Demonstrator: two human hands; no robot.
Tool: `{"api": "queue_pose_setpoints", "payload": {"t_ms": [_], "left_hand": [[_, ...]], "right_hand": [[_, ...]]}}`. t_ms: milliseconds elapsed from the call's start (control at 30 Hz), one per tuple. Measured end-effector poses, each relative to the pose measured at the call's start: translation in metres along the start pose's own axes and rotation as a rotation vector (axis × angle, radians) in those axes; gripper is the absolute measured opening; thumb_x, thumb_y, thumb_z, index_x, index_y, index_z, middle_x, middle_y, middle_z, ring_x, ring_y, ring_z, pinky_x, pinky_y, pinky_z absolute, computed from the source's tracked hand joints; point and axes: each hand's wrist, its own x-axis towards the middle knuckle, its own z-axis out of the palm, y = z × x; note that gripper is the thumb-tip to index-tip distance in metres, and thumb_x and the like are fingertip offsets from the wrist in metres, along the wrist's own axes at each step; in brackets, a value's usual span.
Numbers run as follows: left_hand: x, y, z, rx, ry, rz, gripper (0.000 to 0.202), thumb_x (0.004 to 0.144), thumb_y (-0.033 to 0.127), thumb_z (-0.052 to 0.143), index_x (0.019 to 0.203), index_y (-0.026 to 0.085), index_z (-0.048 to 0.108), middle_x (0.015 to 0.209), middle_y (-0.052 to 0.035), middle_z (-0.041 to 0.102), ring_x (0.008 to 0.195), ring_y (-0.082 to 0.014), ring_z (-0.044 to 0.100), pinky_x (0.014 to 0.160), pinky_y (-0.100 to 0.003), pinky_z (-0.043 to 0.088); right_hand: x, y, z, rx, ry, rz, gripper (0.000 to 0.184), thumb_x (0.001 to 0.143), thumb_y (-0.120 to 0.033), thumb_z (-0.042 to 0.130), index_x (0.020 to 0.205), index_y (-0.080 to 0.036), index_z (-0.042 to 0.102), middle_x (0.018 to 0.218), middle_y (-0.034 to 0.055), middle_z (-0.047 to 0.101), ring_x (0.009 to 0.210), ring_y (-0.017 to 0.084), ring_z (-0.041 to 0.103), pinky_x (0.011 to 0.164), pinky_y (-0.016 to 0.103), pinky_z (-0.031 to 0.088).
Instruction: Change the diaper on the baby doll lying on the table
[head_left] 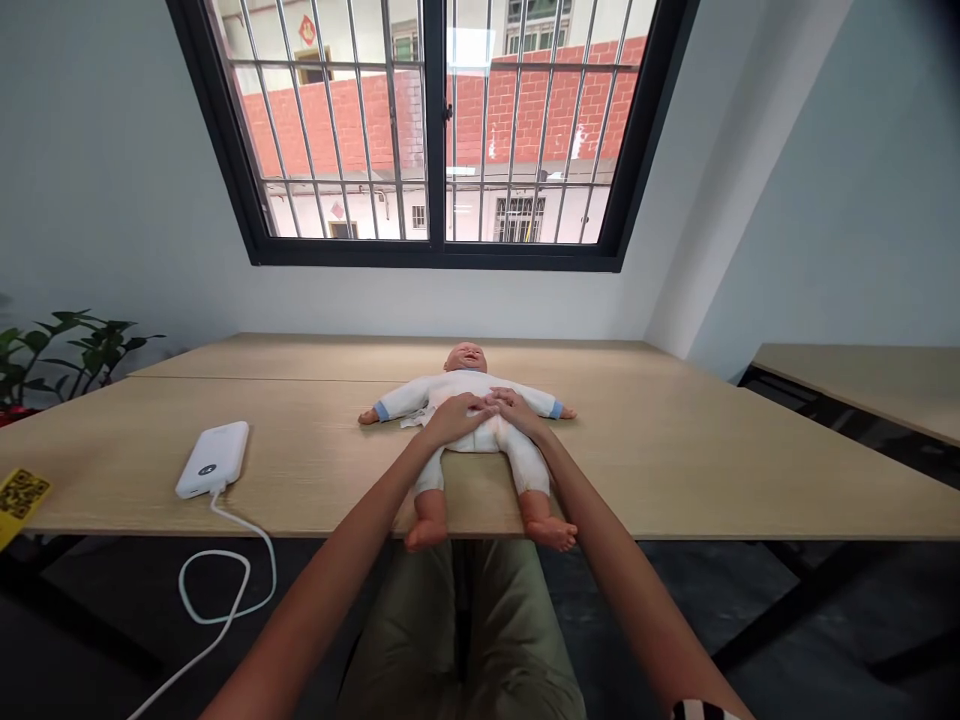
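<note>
A baby doll (429, 505) lies on its back on the wooden table, head toward the window and feet at the near edge. It wears a white outfit (409, 397) with blue cuffs, arms spread to both sides. Over the doll's belly, my left hand (456, 417) comes in from the left with its fingers closed at the cloth. Beside it, my right hand (517, 410) reaches in from the right, fingers also drawn together on the cloth. The fingertips of both hands meet near the middle of the outfit; the exact bit of cloth between them is small and partly hidden.
A white power bank (214, 460) lies on the table (315, 440) at the left, its white cable (247, 560) hanging over the near edge. A yellow tag with a code (22, 500) and a leafy plant (82, 350) are farther left. Behind stands a barred window (435, 255).
</note>
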Motion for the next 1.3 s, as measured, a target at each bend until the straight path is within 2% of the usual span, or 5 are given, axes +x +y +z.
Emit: {"api": "queue_pose_setpoints", "payload": {"t_ms": [233,467,767,967,1300], "left_hand": [[-0.026,-0.072,-0.053,-0.076,0.256,-0.241,0.041,0.087,0.050,0.043,0.085,0.014,0.063,0.072,-0.0061,0.064,0.066,-0.0171,0.058,0.063,-0.028,0.045],[-0.051,-0.111,-0.061,0.068,0.167,-0.390,0.013,0.059,0.021,0.073,0.061,0.018,0.060,0.066,-0.0013,0.062,0.066,-0.0176,0.052,0.062,-0.028,0.036],[-0.051,-0.116,-0.056,0.070,0.166,-0.501,0.026,0.063,0.022,0.066,0.053,0.020,0.042,0.052,0.0037,0.043,0.056,-0.0134,0.040,0.055,-0.026,0.026],[-0.048,-0.099,-0.069,-0.040,0.162,-0.447,0.029,0.063,0.035,0.062,0.053,0.020,0.039,0.052,0.0061,0.037,0.055,-0.0108,0.033,0.051,-0.023,0.023],[-0.037,-0.054,-0.077,-0.218,0.056,-0.182,0.025,0.069,0.039,0.059,0.060,0.018,0.049,0.058,0.0052,0.041,0.058,-0.0105,0.039,0.054,-0.022,0.031]], "right_hand": [[-0.002,-0.003,-0.006,-0.024,-0.135,-0.061,0.023,0.082,-0.036,0.060,0.096,-0.022,0.073,0.114,0.0057,0.068,0.124,0.023,0.051,0.109,0.041,0.034],[-0.009,-0.020,-0.007,-0.210,0.005,-0.223,0.023,0.084,-0.029,0.060,0.101,-0.025,0.074,0.122,0.0075,0.063,0.124,0.026,0.049,0.110,0.049,0.031],[0.009,-0.065,0.043,-0.513,-0.472,-0.375,0.034,0.093,-0.031,0.049,0.119,-0.027,0.069,0.130,0.0079,0.062,0.121,0.028,0.053,0.102,0.045,0.040],[0.018,-0.062,0.064,-0.605,-0.490,-0.238,0.031,0.094,-0.039,0.047,0.109,-0.033,0.073,0.132,0.0012,0.061,0.129,0.034,0.046,0.108,0.055,0.028],[0.016,-0.060,0.073,-0.664,-0.385,-0.165,0.036,0.085,-0.033,0.060,0.118,-0.020,0.062,0.130,0.0128,0.058,0.127,0.033,0.044,0.104,0.049,0.033]]}}
